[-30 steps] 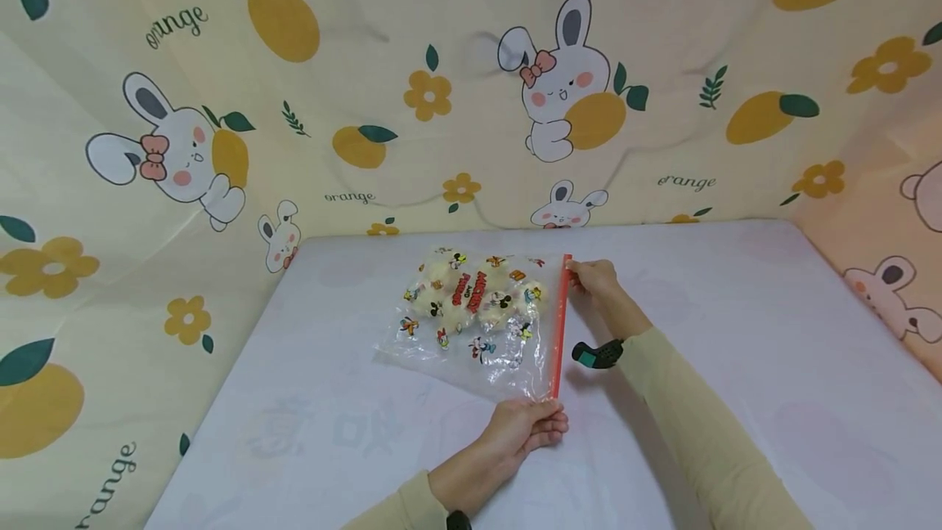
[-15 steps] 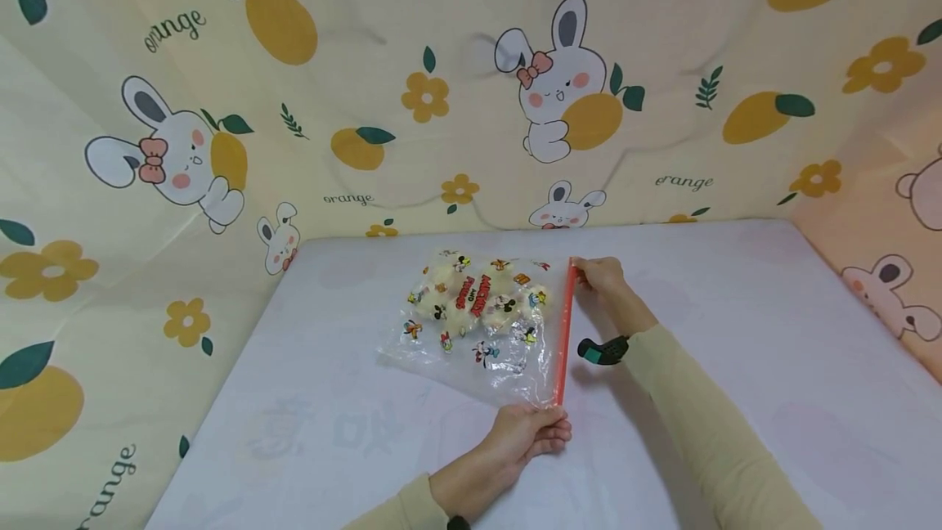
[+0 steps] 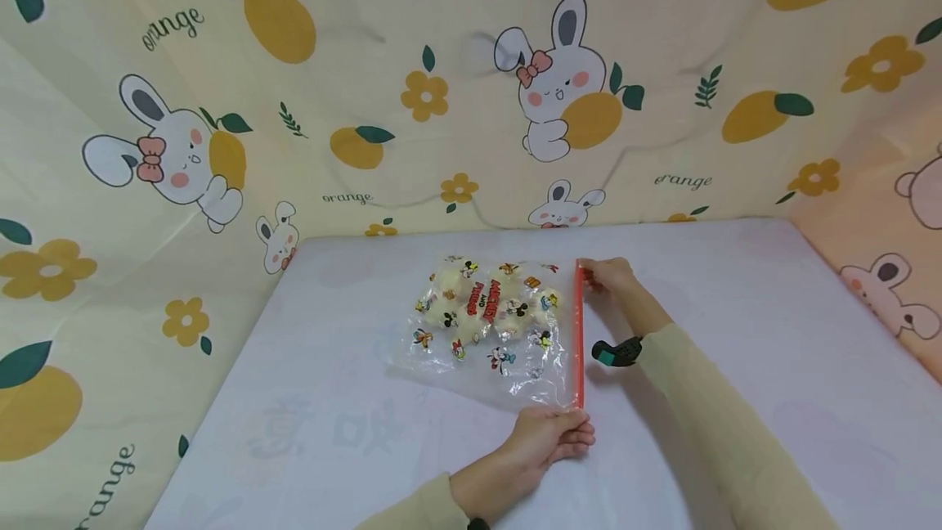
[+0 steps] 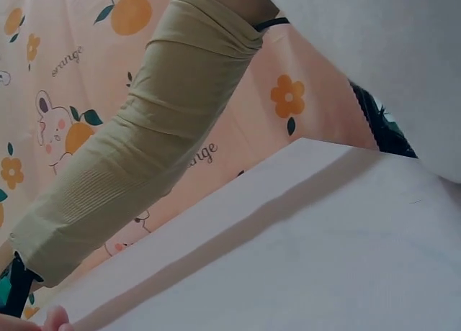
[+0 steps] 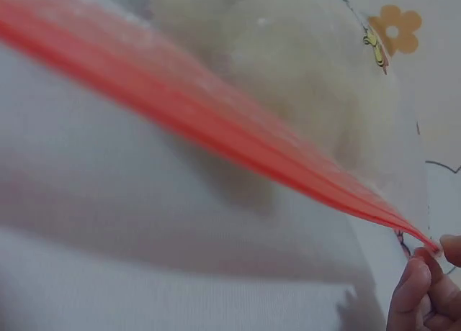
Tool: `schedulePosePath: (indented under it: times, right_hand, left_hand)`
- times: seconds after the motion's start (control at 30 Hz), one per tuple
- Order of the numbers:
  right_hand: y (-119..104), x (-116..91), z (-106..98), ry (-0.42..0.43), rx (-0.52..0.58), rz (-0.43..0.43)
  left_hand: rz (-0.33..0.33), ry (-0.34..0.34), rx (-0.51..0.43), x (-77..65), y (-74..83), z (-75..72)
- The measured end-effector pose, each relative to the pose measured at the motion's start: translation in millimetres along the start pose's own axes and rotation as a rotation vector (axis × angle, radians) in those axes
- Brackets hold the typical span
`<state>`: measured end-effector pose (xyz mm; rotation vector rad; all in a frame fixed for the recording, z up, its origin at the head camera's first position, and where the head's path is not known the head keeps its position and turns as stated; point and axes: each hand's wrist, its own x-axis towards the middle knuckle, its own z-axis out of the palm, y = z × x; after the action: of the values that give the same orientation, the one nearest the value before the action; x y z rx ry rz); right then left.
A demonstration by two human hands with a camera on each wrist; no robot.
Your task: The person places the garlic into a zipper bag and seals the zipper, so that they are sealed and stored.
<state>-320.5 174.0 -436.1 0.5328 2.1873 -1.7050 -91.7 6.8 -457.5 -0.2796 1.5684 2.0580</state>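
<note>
A clear zip bag [image 3: 482, 354] printed with cartoon figures and red lettering is held above the table in the head view. Several pale cream, rounded things [image 3: 459, 293] lie inside it; their kind is not plain through the plastic. My left hand [image 3: 540, 444] pinches the near end of the bag's red zip strip [image 3: 578, 334]. At the far end of that strip, my right hand [image 3: 618, 289] pinches the other corner. The right wrist view has the strip [image 5: 216, 140] running taut to the right hand's fingertips [image 5: 414, 280]. Only some fingertips [image 4: 54, 318] show in the left wrist view.
A white table [image 3: 309, 350] with faint markings lies under the bag. Patterned cloth [image 3: 441, 137] with rabbits and oranges rises behind it and at both sides. A black band with a device [image 3: 616, 352] is on the right wrist.
Both hands and the bag have shifted a little to the right. The hands keep their pinch on the two ends of the red strip.
</note>
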Motion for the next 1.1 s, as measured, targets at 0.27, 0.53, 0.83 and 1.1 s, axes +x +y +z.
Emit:
schedulePosePath:
  times: [0.27, 0.53, 0.83, 1.1]
  right_hand:
    - [0.3, -10.2, -14.4, -0.042, -0.002, 0.003]
    - [3.3, -12.4, -22.7, -0.136, -0.059, -0.053]
    - [0.9, -19.0, -26.9, -0.206, -0.072, -0.073]
    - [-2.4, -30.7, -41.6, -0.186, -0.114, -0.112]
  left_hand:
    - [-0.025, -0.012, -0.004, 6.8, -2.9, 21.8]
    - [-0.068, 0.008, -0.072, 19.8, -4.2, 43.1]
    - [-0.150, -0.016, -0.131, 20.8, -5.9, 38.9]
    - [-0.126, -0.155, -0.064, 3.9, 11.2, 8.4]
